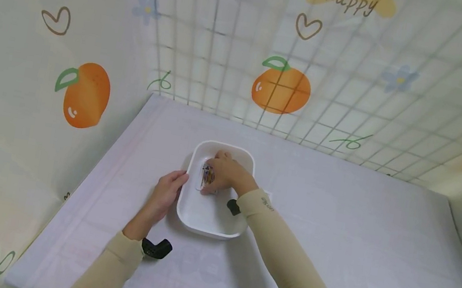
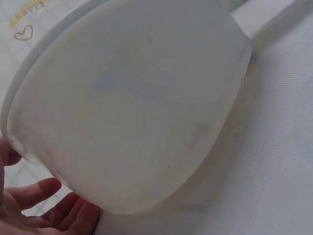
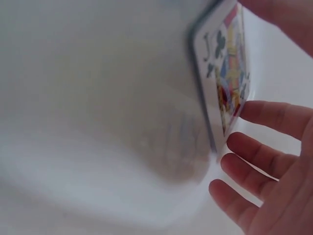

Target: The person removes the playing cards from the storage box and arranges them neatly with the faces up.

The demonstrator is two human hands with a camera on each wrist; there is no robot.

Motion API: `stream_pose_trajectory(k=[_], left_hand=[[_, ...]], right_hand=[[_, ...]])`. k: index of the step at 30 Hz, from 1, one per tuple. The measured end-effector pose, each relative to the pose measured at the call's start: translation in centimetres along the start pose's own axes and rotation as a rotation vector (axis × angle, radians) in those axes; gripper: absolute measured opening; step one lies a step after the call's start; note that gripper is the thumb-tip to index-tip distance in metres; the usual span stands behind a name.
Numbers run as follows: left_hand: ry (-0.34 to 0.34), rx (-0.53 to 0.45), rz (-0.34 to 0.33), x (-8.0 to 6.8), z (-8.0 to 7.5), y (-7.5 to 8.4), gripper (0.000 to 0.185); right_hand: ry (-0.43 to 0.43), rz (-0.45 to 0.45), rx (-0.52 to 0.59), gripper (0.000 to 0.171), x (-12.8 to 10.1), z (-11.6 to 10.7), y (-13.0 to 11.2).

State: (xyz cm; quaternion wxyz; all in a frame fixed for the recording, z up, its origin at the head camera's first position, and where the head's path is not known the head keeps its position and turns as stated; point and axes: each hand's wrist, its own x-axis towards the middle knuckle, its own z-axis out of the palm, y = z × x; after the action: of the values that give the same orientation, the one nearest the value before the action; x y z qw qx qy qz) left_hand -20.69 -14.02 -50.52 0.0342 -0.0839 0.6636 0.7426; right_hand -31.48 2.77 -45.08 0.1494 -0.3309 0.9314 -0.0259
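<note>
A white rectangular tray (image 1: 207, 213) stands on the white-covered table. My right hand (image 1: 224, 172) reaches into it and holds a stack of playing cards (image 1: 207, 176). In the right wrist view the stack (image 3: 226, 83) stands tilted, a jack of clubs on its face, pinched between the thumb above and the fingers (image 3: 266, 161) below, over the tray's floor (image 3: 93, 103). My left hand (image 1: 166, 191) rests against the tray's left side, thumb at the rim. The left wrist view shows its fingers (image 2: 61, 210) lying relaxed beside the tray's outer wall (image 2: 137, 98).
The table (image 1: 357, 234) is boxed in by walls with orange-fruit prints at the left, back and right; a wire grid (image 1: 236, 54) covers the back wall. Black camera mounts sit at my left wrist (image 1: 156, 248) and right wrist (image 1: 233, 207).
</note>
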Motion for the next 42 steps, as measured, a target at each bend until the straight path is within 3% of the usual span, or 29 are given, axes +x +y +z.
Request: stream_pose_trajectory(k=[19,42], left_hand=[[-0.026,-0.006,0.024,-0.3,0.2,0.1,0.044],[-0.001,0.022,0.028,-0.7,0.4,-0.1,0.043]], right_hand=[[0.04,-0.018,-0.014,0.08,-0.7,-0.3,0.0],[0.087,-0.035,-0.063,0.077,-2.4,-2.4,-0.1]])
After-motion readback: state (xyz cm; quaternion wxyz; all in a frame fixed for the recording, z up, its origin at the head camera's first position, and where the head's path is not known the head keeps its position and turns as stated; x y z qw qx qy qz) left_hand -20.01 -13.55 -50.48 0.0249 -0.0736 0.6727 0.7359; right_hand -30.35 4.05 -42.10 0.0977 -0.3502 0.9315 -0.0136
